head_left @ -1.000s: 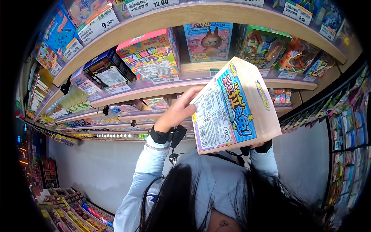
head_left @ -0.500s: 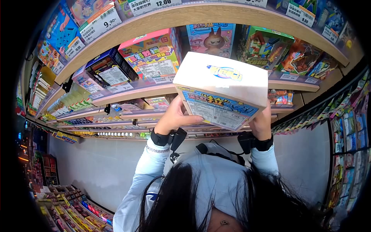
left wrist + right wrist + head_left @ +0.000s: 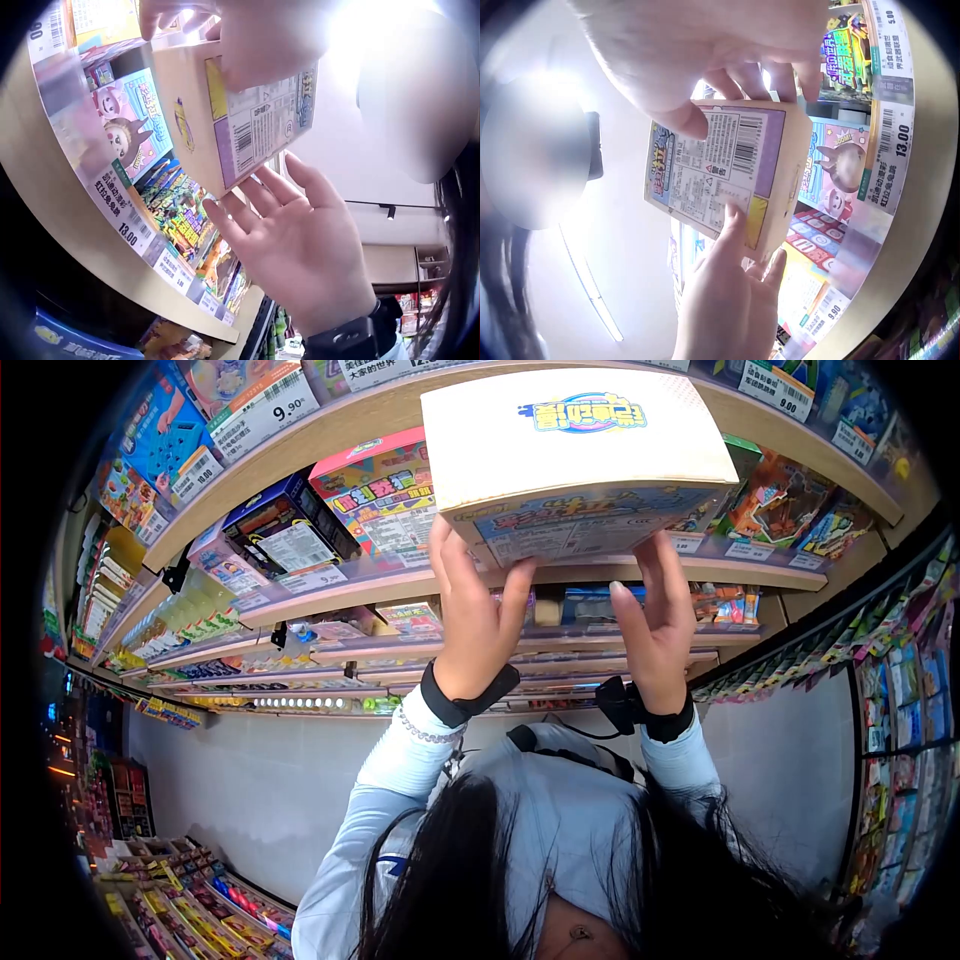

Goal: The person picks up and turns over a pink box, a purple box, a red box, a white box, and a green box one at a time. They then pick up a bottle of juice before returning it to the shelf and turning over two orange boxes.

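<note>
In the head view a cardboard toy box [image 3: 575, 460], cream on its upturned end with a blue and yellow logo, is held up in front of the shelves. Its printed label side, with barcode and blue title, faces the person. My left hand [image 3: 475, 610] grips its left part, thumb on the label side, as the right wrist view also shows that hand [image 3: 731, 300]. My right hand [image 3: 655, 625] supports the lower right edge with extended fingers, thumb standing off the box. The left wrist view shows this right hand [image 3: 300, 240] palm up, fingertips at the box's edge.
Behind the held box, a pink box with a rabbit-like figure [image 3: 124, 124] stands on the shelf above a 13.00 price tag [image 3: 127, 232]. A pink-topped box [image 3: 375, 490] and dark blue box [image 3: 285, 530] stand to the left. Hanging packets [image 3: 895, 700] line the right side.
The box has turned from showing its label broadside to having its cream end upward, and has moved forward and up toward the shelf. My right thumb has come off it.
</note>
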`<state>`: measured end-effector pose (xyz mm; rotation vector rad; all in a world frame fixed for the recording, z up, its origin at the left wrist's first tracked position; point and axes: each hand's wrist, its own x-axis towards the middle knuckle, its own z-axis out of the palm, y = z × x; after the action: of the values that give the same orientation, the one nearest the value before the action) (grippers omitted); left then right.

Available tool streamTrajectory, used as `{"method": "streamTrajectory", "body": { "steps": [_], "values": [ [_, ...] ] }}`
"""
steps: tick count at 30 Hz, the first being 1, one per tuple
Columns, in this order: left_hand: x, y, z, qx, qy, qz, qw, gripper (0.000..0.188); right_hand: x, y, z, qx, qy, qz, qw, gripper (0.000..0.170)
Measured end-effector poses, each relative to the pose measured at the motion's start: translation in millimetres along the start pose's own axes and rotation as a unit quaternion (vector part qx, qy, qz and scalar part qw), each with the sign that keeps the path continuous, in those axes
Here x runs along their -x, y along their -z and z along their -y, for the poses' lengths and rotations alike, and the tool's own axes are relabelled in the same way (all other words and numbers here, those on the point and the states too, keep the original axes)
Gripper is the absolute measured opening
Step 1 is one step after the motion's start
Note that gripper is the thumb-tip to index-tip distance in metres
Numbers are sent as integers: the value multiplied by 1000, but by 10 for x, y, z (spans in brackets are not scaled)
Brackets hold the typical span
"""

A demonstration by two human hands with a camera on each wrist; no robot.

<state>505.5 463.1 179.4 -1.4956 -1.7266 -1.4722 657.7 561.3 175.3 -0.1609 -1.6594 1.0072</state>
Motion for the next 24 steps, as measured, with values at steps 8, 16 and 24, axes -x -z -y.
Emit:
{"method": "streamTrajectory", "body": {
  "steps": [8,16,24],
  "values": [
    [-162,-152,10,31,38,21,999,52,-171,-47,-201,242,104,-46,963,52],
    [-197,-296,75,152,63,5,986,53,-245,-95,-221,193,97,-39,976,52],
    [-196,-308,78,79,52,32,995,65,-167,-66,-322,173,22,-13,985,50]
  ]
}}
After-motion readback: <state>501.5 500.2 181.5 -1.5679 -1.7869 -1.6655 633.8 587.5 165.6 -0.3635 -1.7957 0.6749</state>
